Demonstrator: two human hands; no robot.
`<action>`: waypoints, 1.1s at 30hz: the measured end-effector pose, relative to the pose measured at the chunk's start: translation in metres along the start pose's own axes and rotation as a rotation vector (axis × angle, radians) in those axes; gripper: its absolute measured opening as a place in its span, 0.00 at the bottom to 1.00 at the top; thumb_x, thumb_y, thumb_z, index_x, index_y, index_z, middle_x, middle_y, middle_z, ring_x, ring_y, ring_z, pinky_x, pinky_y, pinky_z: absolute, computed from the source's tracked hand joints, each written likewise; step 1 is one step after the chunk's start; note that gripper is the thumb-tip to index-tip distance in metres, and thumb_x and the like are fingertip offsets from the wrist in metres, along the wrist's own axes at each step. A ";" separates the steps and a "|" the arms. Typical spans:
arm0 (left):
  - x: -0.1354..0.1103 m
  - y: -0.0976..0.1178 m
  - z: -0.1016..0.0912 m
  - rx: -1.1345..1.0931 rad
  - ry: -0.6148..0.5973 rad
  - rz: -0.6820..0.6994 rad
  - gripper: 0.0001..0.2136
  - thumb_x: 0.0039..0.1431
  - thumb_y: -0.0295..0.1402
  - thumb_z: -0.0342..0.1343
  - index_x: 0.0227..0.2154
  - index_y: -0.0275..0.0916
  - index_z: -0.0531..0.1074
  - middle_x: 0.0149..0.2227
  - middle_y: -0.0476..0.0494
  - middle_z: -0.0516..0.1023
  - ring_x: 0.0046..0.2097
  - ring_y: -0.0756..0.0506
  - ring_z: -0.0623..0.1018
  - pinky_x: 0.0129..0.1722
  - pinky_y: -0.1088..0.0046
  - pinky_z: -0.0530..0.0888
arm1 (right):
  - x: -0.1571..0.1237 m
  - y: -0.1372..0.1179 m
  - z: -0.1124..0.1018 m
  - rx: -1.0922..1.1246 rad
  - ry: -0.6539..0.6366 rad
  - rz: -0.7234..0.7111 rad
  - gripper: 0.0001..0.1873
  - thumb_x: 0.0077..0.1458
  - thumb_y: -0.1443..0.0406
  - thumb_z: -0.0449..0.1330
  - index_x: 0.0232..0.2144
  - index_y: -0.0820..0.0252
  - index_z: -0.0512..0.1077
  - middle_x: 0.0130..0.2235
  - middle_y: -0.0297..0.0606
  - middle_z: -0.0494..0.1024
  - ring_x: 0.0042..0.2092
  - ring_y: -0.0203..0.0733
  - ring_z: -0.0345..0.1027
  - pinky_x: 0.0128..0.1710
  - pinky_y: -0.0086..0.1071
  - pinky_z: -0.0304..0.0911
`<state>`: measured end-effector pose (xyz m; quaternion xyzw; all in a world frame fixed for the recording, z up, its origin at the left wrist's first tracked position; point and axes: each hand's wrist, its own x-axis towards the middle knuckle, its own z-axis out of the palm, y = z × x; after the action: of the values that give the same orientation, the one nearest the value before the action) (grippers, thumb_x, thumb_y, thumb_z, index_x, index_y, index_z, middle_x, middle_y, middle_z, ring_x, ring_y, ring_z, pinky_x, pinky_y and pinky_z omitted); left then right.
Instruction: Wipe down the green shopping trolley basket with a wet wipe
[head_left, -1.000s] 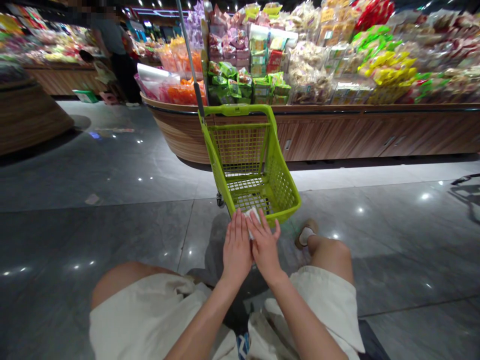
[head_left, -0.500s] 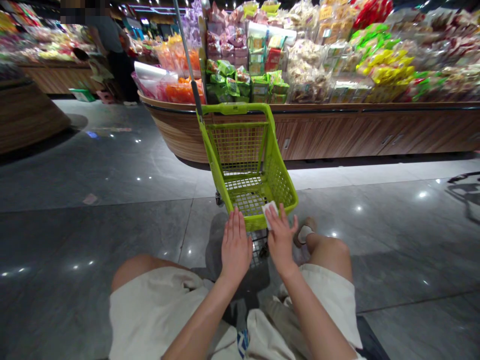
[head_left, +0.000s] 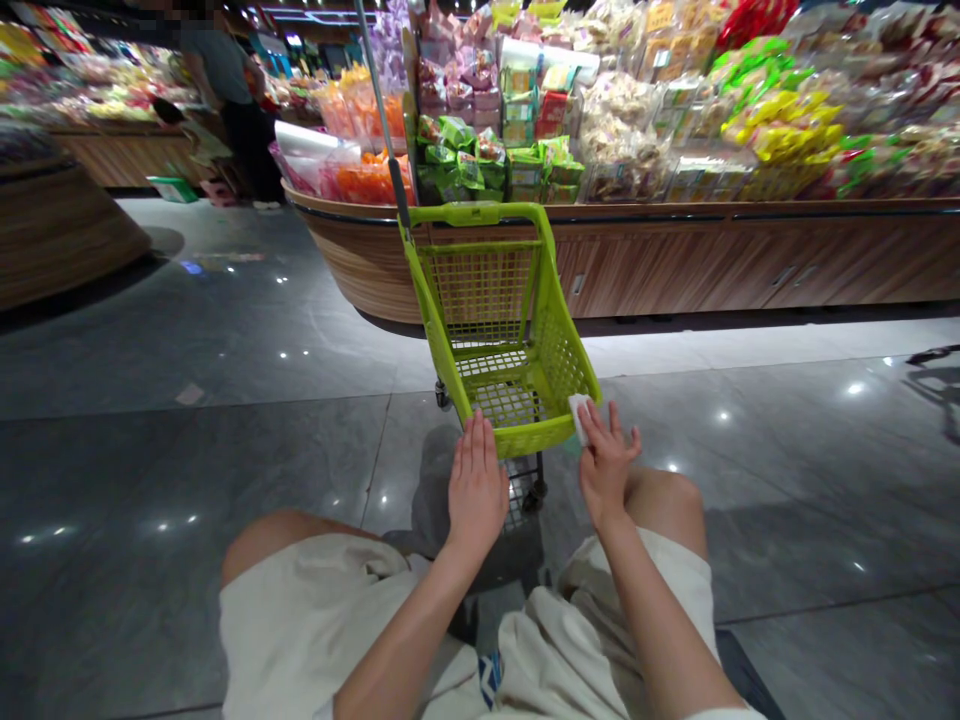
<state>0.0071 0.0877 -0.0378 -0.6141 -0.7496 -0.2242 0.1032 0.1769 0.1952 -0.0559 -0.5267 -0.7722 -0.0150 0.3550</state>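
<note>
Head view: lime-green plastic shopping cart stands upright on its casters at 12 o'clock from the hands, its near rim just past the knees, so both hands reach it without any stretch. Right hand is narrow at the thumb side: thumb and first finger appear to pinch a folded white wipe at the rim's right corner, other fingers spread. The wipe lies flat to the plastic, which suggests rim contact rather than a carry. It looks clean, partly hidden by the fingers; material cannot be told. Left hand is wide, palm down, fingers straight, empty, tips at the rim; touching or just short, cannot tell. Cream shorts cover the thighs at 6 o'clock, right knee at 4 o'clock, grey tile floor all around. Wood-fronted display surface runs from 12 to 2 o'clock, stacked with bagged snacks. Another person stands well apart at 11 o'clock.
</note>
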 end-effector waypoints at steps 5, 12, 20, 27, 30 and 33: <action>0.000 0.002 0.005 -0.007 0.016 -0.014 0.37 0.61 0.26 0.49 0.70 0.27 0.38 0.71 0.26 0.49 0.72 0.36 0.50 0.68 0.53 0.60 | -0.019 -0.077 0.008 0.160 -0.137 -0.258 0.39 0.51 0.77 0.47 0.64 0.51 0.61 0.65 0.35 0.68 0.71 0.40 0.47 0.68 0.51 0.33; -0.001 -0.009 0.000 0.012 -0.003 0.022 0.35 0.63 0.24 0.46 0.70 0.29 0.39 0.72 0.30 0.49 0.72 0.38 0.49 0.68 0.55 0.59 | -0.011 -0.021 0.001 0.100 -0.109 -0.285 0.39 0.51 0.77 0.47 0.63 0.43 0.62 0.64 0.31 0.69 0.71 0.41 0.46 0.68 0.55 0.30; -0.001 0.003 0.004 -0.010 0.003 -0.006 0.37 0.62 0.26 0.49 0.70 0.26 0.38 0.72 0.27 0.47 0.73 0.37 0.49 0.69 0.55 0.58 | -0.013 -0.043 0.003 0.116 -0.063 -0.147 0.38 0.51 0.77 0.47 0.63 0.49 0.62 0.64 0.35 0.69 0.71 0.43 0.46 0.67 0.54 0.33; -0.002 -0.009 0.002 -0.001 0.010 0.018 0.37 0.62 0.23 0.46 0.70 0.30 0.36 0.72 0.29 0.49 0.73 0.38 0.49 0.68 0.53 0.59 | -0.014 -0.059 0.001 0.139 -0.193 -0.373 0.38 0.53 0.77 0.49 0.63 0.46 0.62 0.64 0.33 0.69 0.72 0.42 0.44 0.68 0.53 0.29; -0.001 -0.010 -0.001 0.001 0.002 0.030 0.36 0.63 0.24 0.45 0.70 0.30 0.34 0.72 0.30 0.49 0.73 0.39 0.49 0.68 0.54 0.59 | 0.001 -0.003 -0.005 0.047 -0.100 -0.210 0.40 0.50 0.77 0.49 0.63 0.43 0.62 0.63 0.32 0.71 0.71 0.45 0.48 0.66 0.57 0.32; -0.001 -0.004 -0.002 -0.007 0.003 0.027 0.37 0.63 0.25 0.47 0.70 0.30 0.34 0.72 0.29 0.48 0.73 0.38 0.48 0.68 0.54 0.59 | 0.006 0.014 -0.006 -0.008 0.011 -0.015 0.42 0.47 0.77 0.49 0.63 0.42 0.63 0.61 0.34 0.72 0.71 0.50 0.48 0.65 0.62 0.33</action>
<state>0.0030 0.0855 -0.0377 -0.6243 -0.7403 -0.2263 0.1051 0.1901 0.2040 -0.0524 -0.5222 -0.7741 -0.0238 0.3570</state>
